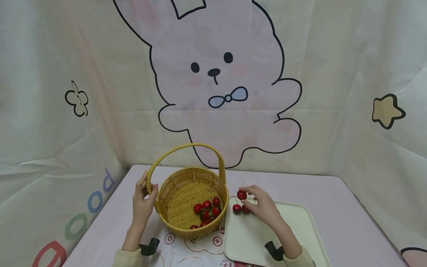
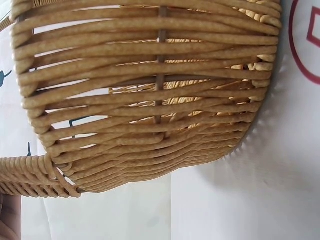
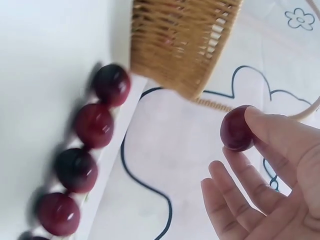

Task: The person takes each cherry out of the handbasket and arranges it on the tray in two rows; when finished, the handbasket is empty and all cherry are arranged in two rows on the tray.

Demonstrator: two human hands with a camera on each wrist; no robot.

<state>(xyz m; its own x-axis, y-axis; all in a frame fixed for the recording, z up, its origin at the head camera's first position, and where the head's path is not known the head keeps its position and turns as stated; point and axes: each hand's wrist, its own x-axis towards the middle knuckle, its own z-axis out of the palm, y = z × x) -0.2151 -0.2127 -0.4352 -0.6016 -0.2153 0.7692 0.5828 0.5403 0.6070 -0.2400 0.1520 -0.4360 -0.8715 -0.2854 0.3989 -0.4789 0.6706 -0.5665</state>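
In the head view a yellow woven basket (image 1: 173,207) with a tall arched handle stands on the table. Several dark red cherries (image 1: 207,205) lie in its right side. My left hand (image 1: 142,204) grips the lower left end of the handle; in the left wrist view only a bit of that hand shows beside the basket wall (image 2: 150,100). Over the far left corner of a pale tray (image 1: 267,244), my right hand (image 1: 263,205) pinches one cherry (image 3: 238,128) between thumb and fingertips. A row of cherries (image 3: 94,125) lies along the tray's far edge, partly behind the hand in the head view.
Right of the basket, the tray reaches toward the table's near edge. A printed cloth (image 1: 197,252) lies under the basket's front. Behind the white table (image 1: 287,183) hangs a curtain (image 1: 327,92) with a cartoon figure. A dark wrist mount (image 1: 274,251) sits on each arm.
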